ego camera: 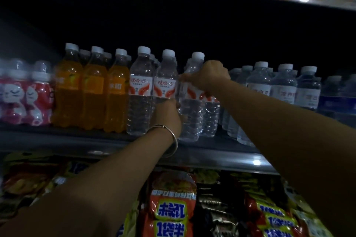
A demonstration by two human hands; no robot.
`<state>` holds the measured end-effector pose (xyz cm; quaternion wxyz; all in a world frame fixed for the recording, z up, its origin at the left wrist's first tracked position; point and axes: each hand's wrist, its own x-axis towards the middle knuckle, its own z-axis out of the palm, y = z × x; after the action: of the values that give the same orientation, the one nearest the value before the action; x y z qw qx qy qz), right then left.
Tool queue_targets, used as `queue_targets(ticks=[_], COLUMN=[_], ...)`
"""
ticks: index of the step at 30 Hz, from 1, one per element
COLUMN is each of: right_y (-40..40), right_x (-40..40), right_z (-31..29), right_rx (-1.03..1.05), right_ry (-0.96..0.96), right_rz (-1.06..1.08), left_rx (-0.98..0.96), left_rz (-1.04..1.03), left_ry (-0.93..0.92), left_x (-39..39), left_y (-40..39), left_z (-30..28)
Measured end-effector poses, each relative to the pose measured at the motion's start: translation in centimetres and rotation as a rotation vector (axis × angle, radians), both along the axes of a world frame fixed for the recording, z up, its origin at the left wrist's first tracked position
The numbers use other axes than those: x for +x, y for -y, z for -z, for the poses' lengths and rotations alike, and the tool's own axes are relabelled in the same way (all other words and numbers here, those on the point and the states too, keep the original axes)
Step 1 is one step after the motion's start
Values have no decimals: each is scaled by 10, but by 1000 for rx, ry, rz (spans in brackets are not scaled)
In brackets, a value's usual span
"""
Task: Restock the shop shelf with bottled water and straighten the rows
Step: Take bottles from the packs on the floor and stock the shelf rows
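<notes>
The right hand (pixel 207 76) has its grip around the upper body of a clear water bottle (pixel 190 102), fingers curled over its shoulder just below the white cap; the left hand (pixel 169 113), a metal bangle (pixel 169 138) on its wrist, holds the same bottle lower down from the left, fingertips at the label's lower edge; the bottle stands upright at the near edge of the shelf (pixel 221 158), just right of two matching red-and-white labelled water bottles (pixel 154 90) in the front row; more of them stand behind. Left of these are three orange drink bottles (pixel 88 90), and further left small red bottles with a cat face (pixel 25 94); right of the held bottle a row of blue-tinted water bottles (pixel 283 86) runs off to the right, dim and partly hidden by the right forearm. On the lower shelf, near the camera, lie packets of snacks (pixel 173 204) in red and yellow wrappers.
</notes>
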<state>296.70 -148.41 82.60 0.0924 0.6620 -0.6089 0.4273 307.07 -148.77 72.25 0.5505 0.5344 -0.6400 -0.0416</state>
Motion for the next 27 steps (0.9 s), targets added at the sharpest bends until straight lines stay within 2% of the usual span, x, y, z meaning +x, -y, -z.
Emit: queue_targets(ticks=[7,9,15,21,27], right_y=[-8,-13,-21,-21,-18], right_x=[-14,-19,-23,-24,-22], right_z=[-5,-8,-11,-13,-12], right_rx=[187,190,339,293,284], right_ry=[158,226,254,254,306], right_rz=[-236,-291,-395,-406,-403], left_rx=[77,81,77,78,-4], left_rz=[87,67,-39,-26,-22], left_ry=[-21,10,98,103,76], left_x=[0,-2,-5,-5,-3], left_y=[-7,-12,-22,-21,-19], left_z=[-6,-8,-15,-18,-16])
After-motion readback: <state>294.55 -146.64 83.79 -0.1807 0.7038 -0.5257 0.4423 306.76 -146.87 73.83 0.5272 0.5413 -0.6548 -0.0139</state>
